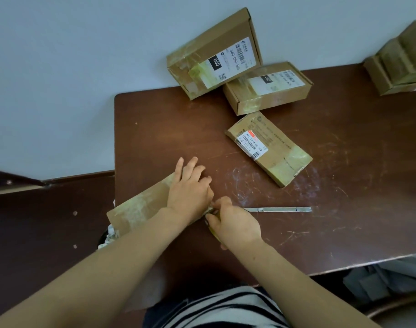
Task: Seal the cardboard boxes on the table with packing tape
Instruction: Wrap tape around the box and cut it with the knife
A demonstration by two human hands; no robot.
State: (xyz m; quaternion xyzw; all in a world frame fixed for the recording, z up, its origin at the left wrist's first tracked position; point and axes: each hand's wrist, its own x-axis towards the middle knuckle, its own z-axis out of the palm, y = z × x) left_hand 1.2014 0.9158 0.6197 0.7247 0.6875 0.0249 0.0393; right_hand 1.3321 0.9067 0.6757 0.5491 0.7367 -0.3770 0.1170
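Brown table [320, 233], left hand [190, 188] flat on box [140, 207]

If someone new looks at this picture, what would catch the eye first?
The two hands in the middle: the left hand lies flat on a taped box at the table's left edge, while the right hand pinches what looks like tape at its end. A thin metal knife lies right of them, and a labelled box leans on the wall behind.

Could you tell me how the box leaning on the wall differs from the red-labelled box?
The leaning box tilts against the wall; the red-label box lies flat on the table. The leaning box's label is larger than the red-label box's. Both are taped brown cardboard.
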